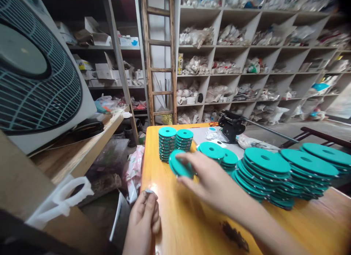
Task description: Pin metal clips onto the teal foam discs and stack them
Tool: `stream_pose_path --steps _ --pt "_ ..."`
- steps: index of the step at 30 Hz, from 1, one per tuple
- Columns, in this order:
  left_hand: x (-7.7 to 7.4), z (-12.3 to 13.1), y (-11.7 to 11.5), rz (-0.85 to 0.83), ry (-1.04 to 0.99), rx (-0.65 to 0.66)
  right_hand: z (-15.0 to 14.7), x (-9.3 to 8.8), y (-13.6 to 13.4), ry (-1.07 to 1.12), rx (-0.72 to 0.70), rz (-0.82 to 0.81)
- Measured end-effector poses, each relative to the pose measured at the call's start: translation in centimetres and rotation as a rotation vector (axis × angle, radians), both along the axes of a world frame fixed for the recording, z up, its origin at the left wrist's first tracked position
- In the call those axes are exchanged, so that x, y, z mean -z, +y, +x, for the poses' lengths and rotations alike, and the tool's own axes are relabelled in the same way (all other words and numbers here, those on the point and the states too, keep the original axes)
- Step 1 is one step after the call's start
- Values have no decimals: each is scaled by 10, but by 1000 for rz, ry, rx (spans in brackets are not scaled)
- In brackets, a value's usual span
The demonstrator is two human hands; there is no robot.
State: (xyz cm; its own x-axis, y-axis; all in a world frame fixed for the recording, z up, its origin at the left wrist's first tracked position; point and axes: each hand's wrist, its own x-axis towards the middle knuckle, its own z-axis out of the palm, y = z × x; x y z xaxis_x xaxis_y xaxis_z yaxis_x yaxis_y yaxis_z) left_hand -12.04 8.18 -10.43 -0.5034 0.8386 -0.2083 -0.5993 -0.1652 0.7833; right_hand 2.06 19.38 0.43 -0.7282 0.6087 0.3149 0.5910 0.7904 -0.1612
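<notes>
My right hand (203, 171) grips a green disc (179, 164) by its edge, tilted above the yellow table (175, 214). Just behind the disc stand two short stacks of small green discs (167, 145) (184, 139). To the right of my hand are larger stacks of green discs (264, 171), with more stacks (307, 171) beyond. My left hand (145, 214) is closed at the table's left edge, pinching a small, pale, shiny piece (148, 191) too small to name.
A black clamp-like device (231, 125) with a metal rod stands at the table's back. A dark clump (234, 236) lies near the front. A large fan (35, 65) is at the left. A wooden ladder (160, 70) and shelves of bagged parts (214, 75) rise behind.
</notes>
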Motion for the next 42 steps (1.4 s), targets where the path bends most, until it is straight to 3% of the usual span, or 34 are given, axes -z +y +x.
stream_pose_path --steps 2,5,11,17,22,25,33,39,42 --pt "-6 -1 0 -30 172 9 11 28 -25 155 -60 -155" --pt "-5 -2 0 -131 490 20 19 61 -46 202 -84 -304" --pt "-1 1 -1 -180 746 111 16 80 -59 183 -64 -409" --pt "-6 3 0 -191 725 112 17 89 -63 333 29 -558" --pt "5 -3 -1 -240 643 60 39 79 -58 211 -161 -488" --pt "9 -3 -2 -252 589 103 43 76 -57 168 -194 -450" --pt "5 4 -2 -201 482 160 -5 88 -53 486 -65 -656" --pt "11 11 -4 -107 137 231 -9 94 -50 698 50 -764" --pt "13 14 -6 -135 128 285 -9 96 -47 733 58 -799"
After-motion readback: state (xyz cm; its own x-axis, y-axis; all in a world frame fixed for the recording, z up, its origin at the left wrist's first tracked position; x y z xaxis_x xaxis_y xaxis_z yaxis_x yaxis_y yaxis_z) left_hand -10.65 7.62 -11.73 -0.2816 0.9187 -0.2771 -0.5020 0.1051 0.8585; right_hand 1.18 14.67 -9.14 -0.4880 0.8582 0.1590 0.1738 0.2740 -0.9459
